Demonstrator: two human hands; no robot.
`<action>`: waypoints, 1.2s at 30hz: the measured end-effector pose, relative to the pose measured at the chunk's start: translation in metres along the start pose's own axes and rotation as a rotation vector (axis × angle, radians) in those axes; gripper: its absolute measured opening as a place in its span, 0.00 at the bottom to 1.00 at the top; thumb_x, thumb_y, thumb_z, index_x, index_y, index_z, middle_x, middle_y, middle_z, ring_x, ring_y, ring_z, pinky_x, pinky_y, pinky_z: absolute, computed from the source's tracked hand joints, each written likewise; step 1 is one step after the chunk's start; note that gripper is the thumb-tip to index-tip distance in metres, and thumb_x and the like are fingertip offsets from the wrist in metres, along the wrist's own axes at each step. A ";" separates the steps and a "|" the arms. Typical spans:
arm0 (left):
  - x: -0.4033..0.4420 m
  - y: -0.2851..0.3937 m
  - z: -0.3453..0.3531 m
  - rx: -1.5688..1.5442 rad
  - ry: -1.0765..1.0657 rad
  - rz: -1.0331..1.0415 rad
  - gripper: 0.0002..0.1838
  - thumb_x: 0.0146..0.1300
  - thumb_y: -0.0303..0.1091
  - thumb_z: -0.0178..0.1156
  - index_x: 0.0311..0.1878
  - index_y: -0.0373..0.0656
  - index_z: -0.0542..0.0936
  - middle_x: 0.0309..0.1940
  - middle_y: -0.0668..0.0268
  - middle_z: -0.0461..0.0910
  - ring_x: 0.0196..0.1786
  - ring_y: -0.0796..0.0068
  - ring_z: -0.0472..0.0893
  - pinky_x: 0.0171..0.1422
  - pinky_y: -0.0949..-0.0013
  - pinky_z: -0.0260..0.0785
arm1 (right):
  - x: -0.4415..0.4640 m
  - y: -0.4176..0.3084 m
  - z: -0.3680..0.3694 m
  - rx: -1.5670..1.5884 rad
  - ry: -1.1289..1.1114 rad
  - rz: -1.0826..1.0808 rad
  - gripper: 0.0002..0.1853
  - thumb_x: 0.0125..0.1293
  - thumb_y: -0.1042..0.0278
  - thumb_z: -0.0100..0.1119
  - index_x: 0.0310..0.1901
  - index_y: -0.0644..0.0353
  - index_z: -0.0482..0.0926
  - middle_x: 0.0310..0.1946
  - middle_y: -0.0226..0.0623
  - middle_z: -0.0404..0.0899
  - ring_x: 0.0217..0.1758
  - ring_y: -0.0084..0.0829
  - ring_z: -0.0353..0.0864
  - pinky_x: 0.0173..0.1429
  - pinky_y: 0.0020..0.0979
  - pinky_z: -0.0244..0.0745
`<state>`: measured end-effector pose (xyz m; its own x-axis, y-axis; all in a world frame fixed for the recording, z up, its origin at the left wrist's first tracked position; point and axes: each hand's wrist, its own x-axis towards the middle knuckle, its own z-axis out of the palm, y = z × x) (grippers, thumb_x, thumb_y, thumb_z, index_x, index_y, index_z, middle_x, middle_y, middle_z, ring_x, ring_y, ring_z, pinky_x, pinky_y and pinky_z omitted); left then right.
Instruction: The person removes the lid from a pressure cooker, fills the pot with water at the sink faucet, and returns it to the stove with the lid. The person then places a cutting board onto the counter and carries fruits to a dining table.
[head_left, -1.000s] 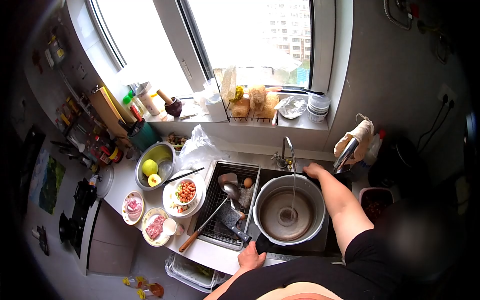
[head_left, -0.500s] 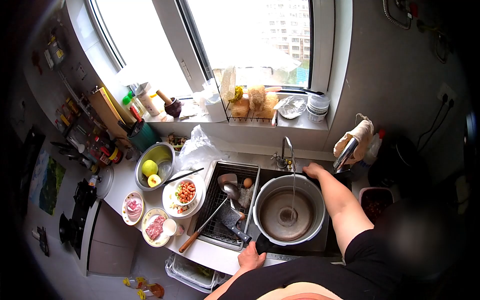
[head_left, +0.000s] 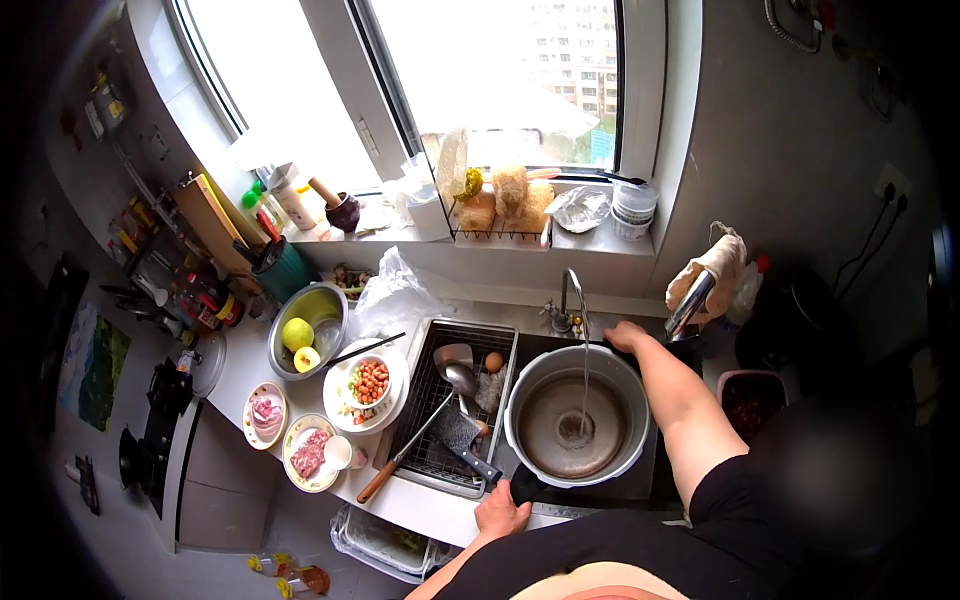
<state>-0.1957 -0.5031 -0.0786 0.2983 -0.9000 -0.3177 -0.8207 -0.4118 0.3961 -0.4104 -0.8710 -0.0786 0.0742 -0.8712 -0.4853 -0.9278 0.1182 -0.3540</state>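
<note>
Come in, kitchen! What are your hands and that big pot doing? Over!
Left hand by black handle of pot; right hand near pot's far side; grips unclear. Water running from faucet into pot. Cleaver close to the black handle.

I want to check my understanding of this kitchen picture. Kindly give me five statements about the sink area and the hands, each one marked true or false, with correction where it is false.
1. Water runs from the tap into the large pot. True.
2. The egg lies inside the pot. False: the egg is in the wire rack left of the pot in the picture.
3. The right hand is nearer to the tap than the left hand. True.
4. The left hand is under the running water. False: it is outside the pot, at the near edge of the counter.
5. The metal bowl holds yellow-green fruit. True.
</note>
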 end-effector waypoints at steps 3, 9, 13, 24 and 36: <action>0.000 0.000 0.000 -0.004 0.011 0.010 0.27 0.45 0.46 0.64 0.45 0.44 0.67 0.36 0.54 0.78 0.39 0.53 0.79 0.42 0.54 0.70 | 0.002 0.001 0.001 -0.005 -0.001 0.000 0.29 0.57 0.48 0.46 0.51 0.65 0.74 0.56 0.51 0.68 0.59 0.46 0.68 0.61 0.37 0.63; 0.000 -0.002 0.002 -0.014 0.030 0.023 0.26 0.45 0.46 0.64 0.44 0.43 0.67 0.35 0.54 0.78 0.38 0.53 0.79 0.40 0.53 0.70 | 0.001 0.001 0.001 -0.022 0.000 -0.014 0.29 0.57 0.48 0.45 0.51 0.65 0.74 0.56 0.50 0.69 0.59 0.46 0.68 0.61 0.37 0.63; 0.000 -0.001 0.001 -0.017 0.028 0.026 0.26 0.45 0.45 0.64 0.44 0.44 0.67 0.34 0.54 0.78 0.37 0.52 0.79 0.40 0.53 0.70 | 0.000 0.000 0.001 -0.025 0.011 -0.012 0.29 0.57 0.47 0.46 0.51 0.65 0.74 0.55 0.50 0.69 0.59 0.46 0.68 0.61 0.37 0.63; 0.000 0.000 0.001 -0.025 0.036 0.021 0.25 0.45 0.46 0.63 0.43 0.44 0.67 0.34 0.54 0.78 0.38 0.52 0.79 0.40 0.53 0.70 | 0.006 0.004 0.004 -0.002 0.014 -0.024 0.29 0.56 0.48 0.46 0.50 0.66 0.75 0.54 0.52 0.70 0.58 0.48 0.69 0.61 0.37 0.63; 0.002 -0.002 0.006 -0.011 0.042 0.008 0.25 0.45 0.46 0.64 0.42 0.44 0.67 0.34 0.54 0.78 0.37 0.52 0.79 0.41 0.54 0.70 | 0.008 0.004 0.004 -0.001 0.012 -0.005 0.29 0.56 0.48 0.47 0.51 0.65 0.74 0.55 0.51 0.69 0.59 0.47 0.68 0.62 0.37 0.63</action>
<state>-0.1959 -0.5028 -0.0849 0.3126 -0.9083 -0.2781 -0.8177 -0.4063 0.4078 -0.4118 -0.8750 -0.0872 0.0747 -0.8773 -0.4741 -0.9278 0.1131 -0.3555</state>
